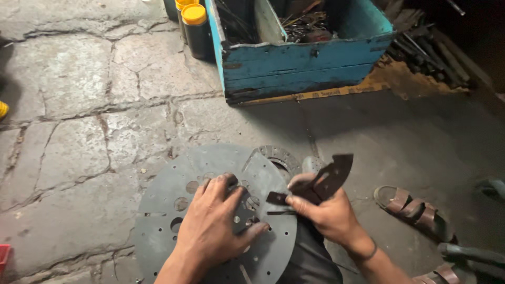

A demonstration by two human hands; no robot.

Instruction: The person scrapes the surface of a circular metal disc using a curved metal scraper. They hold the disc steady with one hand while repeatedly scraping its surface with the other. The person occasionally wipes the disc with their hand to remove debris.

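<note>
Cracked stone floor (pixel 79 105) lies under a grey metal disc (pixel 168 210); your left hand (pixel 213 226) presses flat on it, your right hand (pixel 326 213) grips a curved dark plate (pixel 329 176).

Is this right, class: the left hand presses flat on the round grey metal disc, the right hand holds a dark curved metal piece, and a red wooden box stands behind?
One detail is wrong. The wooden box is blue, not red, as the head view shows. The left hand does press on the round grey disc, and the right hand holds the dark curved metal piece.
</note>
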